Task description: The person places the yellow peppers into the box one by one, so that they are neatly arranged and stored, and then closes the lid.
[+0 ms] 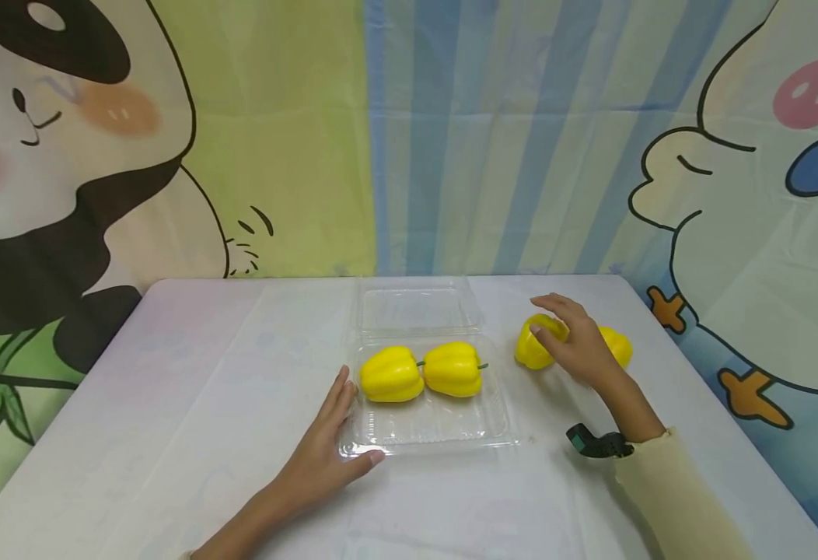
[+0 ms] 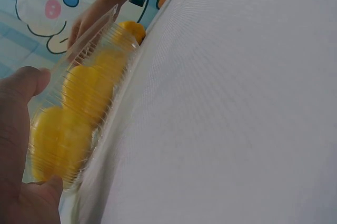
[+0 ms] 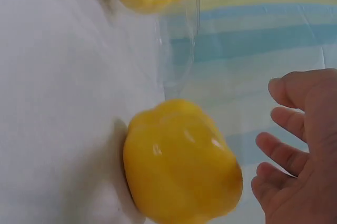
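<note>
Two yellow bell peppers, a left one and a right one, lie side by side in a clear plastic clamshell box, its lid folded back. My left hand rests at the box's left front corner, thumb along the front edge and fingers along the side. Right of the box, my right hand hovers over another yellow bell pepper, fingers spread and holding nothing. In the right wrist view, a gap separates the fingers from the nearby pepper. Behind this hand, a further yellow pepper is partly hidden.
A white cloth covers the table. Behind it hangs a cartoon-printed curtain, close to the table's back edge. A dark strap with a small device sits at my right wrist.
</note>
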A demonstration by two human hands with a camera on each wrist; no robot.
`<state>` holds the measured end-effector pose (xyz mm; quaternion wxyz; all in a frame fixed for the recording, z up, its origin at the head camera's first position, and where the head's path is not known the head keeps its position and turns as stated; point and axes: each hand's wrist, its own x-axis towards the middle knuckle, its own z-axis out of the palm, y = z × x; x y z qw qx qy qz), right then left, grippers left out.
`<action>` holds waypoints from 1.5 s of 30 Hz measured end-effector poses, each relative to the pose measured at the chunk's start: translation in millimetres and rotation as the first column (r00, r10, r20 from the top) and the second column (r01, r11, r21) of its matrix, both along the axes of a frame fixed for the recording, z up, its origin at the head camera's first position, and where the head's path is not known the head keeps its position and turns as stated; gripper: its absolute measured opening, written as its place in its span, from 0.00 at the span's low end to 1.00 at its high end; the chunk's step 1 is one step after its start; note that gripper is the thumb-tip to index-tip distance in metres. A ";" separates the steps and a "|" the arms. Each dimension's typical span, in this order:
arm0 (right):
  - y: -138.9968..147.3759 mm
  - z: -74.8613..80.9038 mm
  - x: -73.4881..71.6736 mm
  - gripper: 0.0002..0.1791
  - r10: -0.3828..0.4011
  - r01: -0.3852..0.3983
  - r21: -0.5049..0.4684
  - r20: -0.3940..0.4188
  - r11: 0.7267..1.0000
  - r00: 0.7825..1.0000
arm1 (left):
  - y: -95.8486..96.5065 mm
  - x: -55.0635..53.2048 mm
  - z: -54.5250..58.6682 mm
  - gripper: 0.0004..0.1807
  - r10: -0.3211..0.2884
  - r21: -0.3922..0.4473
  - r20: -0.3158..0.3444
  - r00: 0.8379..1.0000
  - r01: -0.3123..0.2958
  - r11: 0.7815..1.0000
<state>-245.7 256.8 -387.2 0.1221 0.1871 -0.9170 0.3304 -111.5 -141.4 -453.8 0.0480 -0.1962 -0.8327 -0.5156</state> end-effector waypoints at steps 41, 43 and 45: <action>17.8 -4.4 -7.3 0.44 0.150 -0.221 0.155 0.371 0.963 0.916 | 0.4 -0.3 -0.9 0.59 -0.011 0.018 -0.006 1.000 0.011 1.000; 18.5 -3.5 -5.7 0.46 0.163 -0.238 0.162 0.376 0.958 0.912 | 0.0 -0.6 -1.0 0.59 -0.010 0.016 -0.005 1.000 0.010 1.000; 18.7 -3.2 -4.4 0.46 0.160 -0.238 0.169 0.379 0.956 0.911 | -0.2 -0.9 -0.9 0.59 -0.009 0.015 -0.006 1.000 0.009 1.000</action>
